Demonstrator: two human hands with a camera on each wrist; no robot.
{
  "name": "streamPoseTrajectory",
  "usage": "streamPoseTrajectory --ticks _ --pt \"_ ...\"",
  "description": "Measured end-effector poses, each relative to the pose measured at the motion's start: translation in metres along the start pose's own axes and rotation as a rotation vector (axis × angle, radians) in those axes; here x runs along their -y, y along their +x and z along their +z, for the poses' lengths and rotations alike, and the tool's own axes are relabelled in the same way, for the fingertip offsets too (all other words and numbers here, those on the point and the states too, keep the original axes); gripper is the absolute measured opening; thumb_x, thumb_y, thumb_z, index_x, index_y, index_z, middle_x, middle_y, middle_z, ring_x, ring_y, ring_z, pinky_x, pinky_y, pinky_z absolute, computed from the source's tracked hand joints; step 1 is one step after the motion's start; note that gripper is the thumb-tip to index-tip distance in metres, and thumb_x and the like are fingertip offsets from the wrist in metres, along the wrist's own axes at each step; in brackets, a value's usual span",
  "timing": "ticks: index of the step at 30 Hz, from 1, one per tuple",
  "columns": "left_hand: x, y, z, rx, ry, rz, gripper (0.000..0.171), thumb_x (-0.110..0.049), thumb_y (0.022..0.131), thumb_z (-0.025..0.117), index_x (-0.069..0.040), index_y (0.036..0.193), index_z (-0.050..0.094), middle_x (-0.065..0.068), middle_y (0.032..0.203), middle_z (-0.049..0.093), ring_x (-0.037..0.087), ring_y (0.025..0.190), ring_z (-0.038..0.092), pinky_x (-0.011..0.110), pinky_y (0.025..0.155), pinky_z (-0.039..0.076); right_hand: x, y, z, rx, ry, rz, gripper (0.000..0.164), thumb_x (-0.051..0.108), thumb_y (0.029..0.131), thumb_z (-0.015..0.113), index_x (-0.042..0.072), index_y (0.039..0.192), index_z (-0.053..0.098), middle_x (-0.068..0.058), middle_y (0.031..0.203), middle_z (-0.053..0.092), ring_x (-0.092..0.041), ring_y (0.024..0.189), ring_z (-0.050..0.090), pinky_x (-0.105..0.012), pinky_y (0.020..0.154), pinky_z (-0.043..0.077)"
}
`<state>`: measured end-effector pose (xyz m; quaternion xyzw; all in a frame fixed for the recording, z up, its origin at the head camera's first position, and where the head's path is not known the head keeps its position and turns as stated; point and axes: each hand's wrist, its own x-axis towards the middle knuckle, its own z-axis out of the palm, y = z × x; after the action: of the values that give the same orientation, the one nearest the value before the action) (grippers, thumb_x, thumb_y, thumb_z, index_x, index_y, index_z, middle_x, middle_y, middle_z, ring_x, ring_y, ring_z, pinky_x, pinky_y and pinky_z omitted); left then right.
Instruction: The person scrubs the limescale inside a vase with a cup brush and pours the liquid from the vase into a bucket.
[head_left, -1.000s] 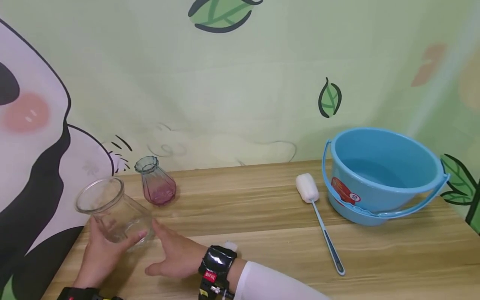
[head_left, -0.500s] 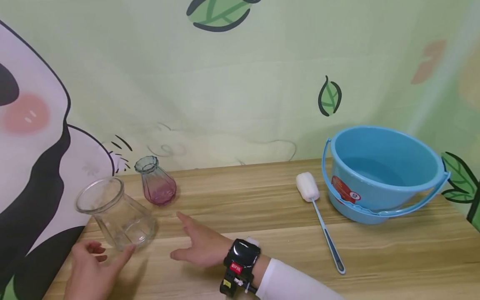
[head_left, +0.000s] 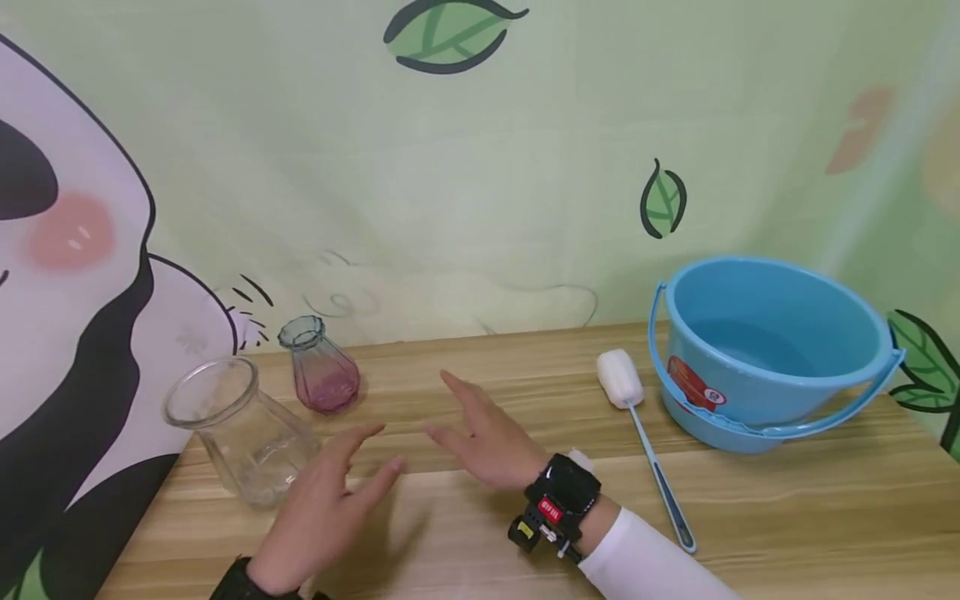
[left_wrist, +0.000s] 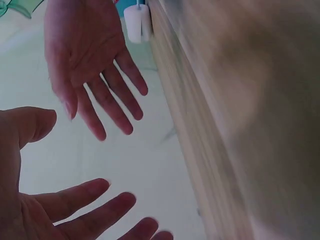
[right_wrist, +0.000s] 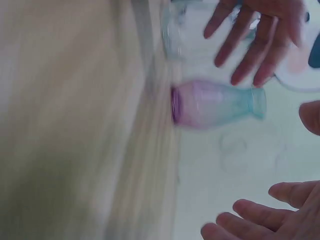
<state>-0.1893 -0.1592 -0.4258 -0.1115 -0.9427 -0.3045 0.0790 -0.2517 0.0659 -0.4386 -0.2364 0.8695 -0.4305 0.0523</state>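
Observation:
My left hand (head_left: 318, 508) hovers over the table in front of a clear glass jar (head_left: 258, 454), overlapping its lower right side in the head view. Its fingers are spread and hold nothing. To the right, my right hand (head_left: 491, 437) is also spread and holds nothing. Both palms face each other across a gap, as the left wrist view shows with the right hand (left_wrist: 92, 60) above the left fingers (left_wrist: 95, 220). Behind the jar stands a small glass vase (head_left: 326, 379), pink below and blue-grey at its neck; the right wrist view shows the vase (right_wrist: 210, 104) beyond the hands.
A sponge brush (head_left: 621, 379) with a white head and a blue handle lies right of the hands. At the far right stands a blue bucket (head_left: 757, 408), its handle lowered in front. A printed cloth (head_left: 480, 192) hangs behind the wooden table (head_left: 465, 533).
My left hand has left the glass jar and moved right. The right hand has moved right and farther back, away from the jar. The jar stays standing where it was.

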Motion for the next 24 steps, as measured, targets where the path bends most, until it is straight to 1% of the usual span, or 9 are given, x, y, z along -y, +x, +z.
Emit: streamPoseTrajectory --ticks 3,4,6,8,12,14,17,21,24 --pt "-0.013 0.025 0.016 -0.008 0.044 0.084 0.071 -0.063 0.092 0.049 -0.013 0.143 0.044 0.013 0.147 0.041 0.031 0.129 0.037 0.062 0.099 0.038 -0.012 -0.001 -0.018 -0.079 -0.036 0.006 0.076 0.061 0.097 0.041 0.020 0.155 0.015 -0.007 0.158 0.020 -0.019 0.137 0.020 -0.053 0.111 0.026" --pt "-0.017 0.034 0.021 -0.006 0.051 0.098 0.072 -0.063 0.093 0.048 -0.014 0.145 0.041 0.013 0.150 0.036 0.031 0.132 0.032 0.063 0.101 0.034 -0.016 -0.002 -0.025 -0.104 -0.053 0.010 0.075 0.060 0.097 0.040 0.019 0.155 0.016 -0.007 0.158 0.020 -0.019 0.137 0.019 -0.053 0.111 0.025" --pt "-0.025 0.050 0.031 0.001 0.064 0.106 0.075 -0.065 0.093 0.045 -0.016 0.148 0.036 0.012 0.156 0.025 0.032 0.137 0.022 0.064 0.104 0.029 -0.023 -0.003 -0.039 -0.161 -0.093 0.018 0.073 0.058 0.098 0.039 0.018 0.155 0.017 -0.008 0.158 0.020 -0.019 0.138 0.017 -0.054 0.112 0.024" --pt "-0.033 0.066 0.041 0.002 0.081 0.113 0.077 -0.066 0.093 0.043 -0.016 0.150 0.032 0.011 0.158 0.019 0.034 0.139 0.014 0.066 0.106 0.024 -0.030 -0.005 -0.053 -0.223 -0.154 0.028 0.072 0.057 0.099 0.039 0.017 0.154 0.018 -0.008 0.158 0.019 -0.021 0.139 0.015 -0.055 0.112 0.023" --pt "-0.044 0.092 0.061 -0.019 0.173 0.107 0.080 -0.071 0.092 0.036 -0.018 0.152 0.029 0.011 0.160 0.012 0.036 0.140 0.002 0.073 0.105 0.014 -0.044 -0.006 -0.073 -0.355 -0.350 0.063 0.071 0.055 0.099 0.040 0.014 0.154 0.022 -0.013 0.157 0.020 -0.028 0.140 0.011 -0.059 0.111 0.022" --pt "-0.048 0.102 0.071 -0.036 0.231 0.089 0.080 -0.073 0.092 0.033 -0.021 0.153 0.028 0.010 0.160 0.010 0.035 0.140 -0.003 0.077 0.103 0.010 -0.050 -0.007 -0.079 -0.394 -0.441 0.092 0.071 0.054 0.098 0.042 0.012 0.153 0.024 -0.016 0.157 0.020 -0.032 0.140 0.008 -0.061 0.111 0.020" --pt "-0.055 0.112 0.082 -0.052 0.305 0.055 0.080 -0.075 0.091 0.030 -0.027 0.153 0.025 0.008 0.161 0.007 0.032 0.139 -0.012 0.078 0.102 0.004 -0.056 -0.009 -0.084 -0.415 -0.540 0.150 0.071 0.053 0.098 0.045 0.011 0.152 0.026 -0.018 0.157 0.019 -0.033 0.141 0.002 -0.063 0.111 0.015" --pt "-0.064 0.122 0.090 -0.064 0.378 0.029 0.079 -0.077 0.090 0.025 -0.031 0.154 0.021 0.007 0.161 0.006 0.031 0.137 -0.019 0.077 0.102 -0.001 -0.061 -0.010 -0.085 -0.415 -0.621 0.198 0.071 0.052 0.097 0.047 0.011 0.152 0.027 -0.019 0.157 0.017 -0.033 0.140 -0.005 -0.066 0.111 0.010" --pt "-0.070 0.125 0.093 -0.059 0.413 0.017 0.079 -0.078 0.090 0.020 -0.032 0.154 0.020 0.008 0.161 0.006 0.031 0.136 -0.021 0.077 0.103 -0.002 -0.063 -0.009 -0.084 -0.414 -0.673 0.207 0.072 0.052 0.096 0.048 0.012 0.152 0.029 -0.019 0.157 0.017 -0.033 0.140 -0.008 -0.068 0.110 0.009"
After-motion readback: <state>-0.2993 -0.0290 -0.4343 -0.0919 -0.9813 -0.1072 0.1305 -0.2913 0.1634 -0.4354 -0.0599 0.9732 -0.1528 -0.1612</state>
